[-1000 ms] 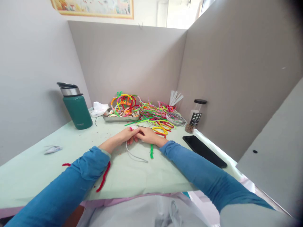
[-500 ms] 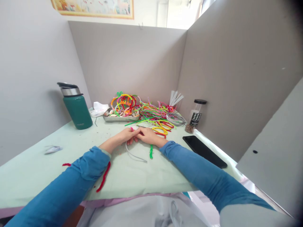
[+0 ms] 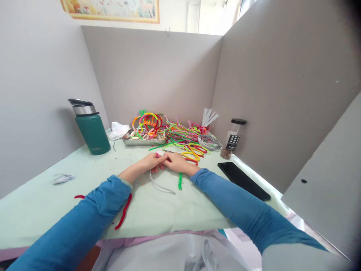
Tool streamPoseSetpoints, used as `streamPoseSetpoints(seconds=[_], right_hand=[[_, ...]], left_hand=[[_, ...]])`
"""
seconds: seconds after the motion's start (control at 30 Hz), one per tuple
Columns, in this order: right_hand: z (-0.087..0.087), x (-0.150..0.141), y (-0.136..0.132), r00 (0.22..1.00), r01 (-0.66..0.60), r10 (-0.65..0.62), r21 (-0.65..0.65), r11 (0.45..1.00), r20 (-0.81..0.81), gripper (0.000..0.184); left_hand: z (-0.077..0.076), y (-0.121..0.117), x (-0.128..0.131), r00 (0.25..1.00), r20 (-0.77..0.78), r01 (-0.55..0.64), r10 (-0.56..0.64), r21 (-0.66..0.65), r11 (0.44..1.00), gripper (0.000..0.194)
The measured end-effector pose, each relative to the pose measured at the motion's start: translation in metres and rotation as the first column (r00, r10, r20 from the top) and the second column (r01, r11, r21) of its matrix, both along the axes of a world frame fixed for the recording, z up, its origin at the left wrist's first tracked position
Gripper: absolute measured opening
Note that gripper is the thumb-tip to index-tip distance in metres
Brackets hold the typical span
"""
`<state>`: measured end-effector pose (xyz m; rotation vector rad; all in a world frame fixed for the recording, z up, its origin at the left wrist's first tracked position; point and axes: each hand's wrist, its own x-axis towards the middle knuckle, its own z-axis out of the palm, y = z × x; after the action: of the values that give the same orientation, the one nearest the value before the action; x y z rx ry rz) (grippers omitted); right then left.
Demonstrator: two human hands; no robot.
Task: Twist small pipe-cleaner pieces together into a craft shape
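My left hand [image 3: 149,162] and my right hand [image 3: 177,162] meet in the middle of the pale green table [image 3: 42,203], fingertips pinched together over a small white and pink piece [image 3: 159,154]. A thin white wire [image 3: 159,185] curves from under my left hand toward me. A green pipe cleaner [image 3: 179,181] sticks out below my right hand. Both hands are closed on the small piece. What lies between the fingers is mostly hidden.
A pile of coloured pipe cleaners [image 3: 183,139] and a metal tray [image 3: 143,141] sit behind my hands. A green flask [image 3: 90,128] stands at the left, a small jar [image 3: 233,138] and black phone [image 3: 243,180] at the right. A red pipe cleaner [image 3: 123,212] lies by my left sleeve. Grey partitions enclose the desk.
Almost nothing has moved. The green pipe cleaner and the white wire have shifted very slightly under my fingers.
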<state>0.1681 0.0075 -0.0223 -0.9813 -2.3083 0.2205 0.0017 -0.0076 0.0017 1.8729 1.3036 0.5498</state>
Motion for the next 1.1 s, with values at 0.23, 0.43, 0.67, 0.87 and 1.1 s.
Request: streamPoseSetpoints(seconds=[0.23,0.43,0.67,0.87,1.1], right_hand=[[0.0023,0.0001,-0.0021,1.0,0.005,-0.005,-0.019,1.0,0.009,0.013],[0.0037,-0.0002,-0.0032,1.0,0.014,-0.014,-0.019,1.0,0.022,0.013],[0.0034,-0.0007,-0.0027,0.999,0.02,-0.02,-0.016,1.0,0.025,0.012],[0.0041,-0.0009,-0.0028,0.999,0.022,-0.021,-0.026,0.999,0.028,0.012],[0.0033,-0.0008,-0.002,0.999,0.018,-0.018,-0.011,1.0,0.034,0.012]], left_hand=[[-0.003,0.0024,-0.0002,1.0,-0.018,-0.007,0.008,0.017,1.0,0.064],[-0.0042,0.0036,-0.0005,1.0,-0.026,0.001,0.0,0.032,0.999,0.058],[-0.0039,0.0037,0.0003,0.999,-0.037,-0.002,0.003,0.038,0.999,0.055],[-0.0051,0.0044,0.0013,0.998,-0.068,0.002,0.002,0.063,0.998,0.051],[-0.0034,0.0027,0.0019,0.997,-0.082,-0.004,0.008,0.058,0.998,0.05]])
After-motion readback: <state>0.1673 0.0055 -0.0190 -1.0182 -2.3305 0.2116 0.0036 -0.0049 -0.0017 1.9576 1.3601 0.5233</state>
